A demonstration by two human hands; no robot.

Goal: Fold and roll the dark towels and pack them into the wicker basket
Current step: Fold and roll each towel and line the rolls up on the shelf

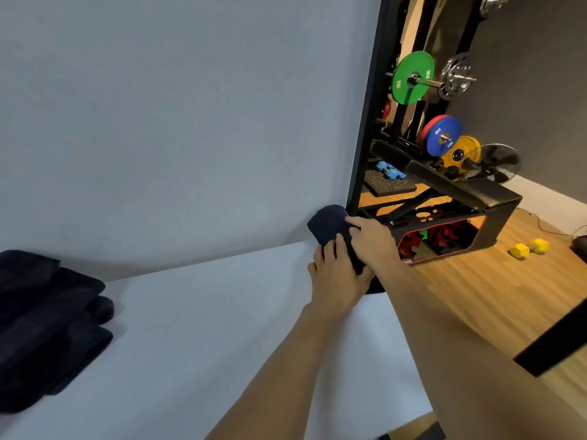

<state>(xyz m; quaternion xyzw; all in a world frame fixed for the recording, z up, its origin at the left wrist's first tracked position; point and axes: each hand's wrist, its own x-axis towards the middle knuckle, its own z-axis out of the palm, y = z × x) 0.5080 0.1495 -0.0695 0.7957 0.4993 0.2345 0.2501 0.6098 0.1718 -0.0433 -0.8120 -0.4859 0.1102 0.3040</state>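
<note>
Two bare hands meet at the far right corner of the white table [222, 312], both closed around one dark navy rolled terry towel [328, 222]. The left hand [333, 277] curls its fingers over the near end of the roll, and the right hand [370, 239] presses on top with its fingers bent, forefinger stretched along the cloth. Part of the roll overhangs the table's right edge. A loose heap of dark folded towels [47, 325] lies at the left edge, well apart. No wicker basket shows from here.

Soft and light, that towel looks ready to spring open if released, so I would judge the safest hold is around its middle, palm over the outer flap, keeping the loose end pinned while it travels. Nothing fragile or slippery about it.
</note>
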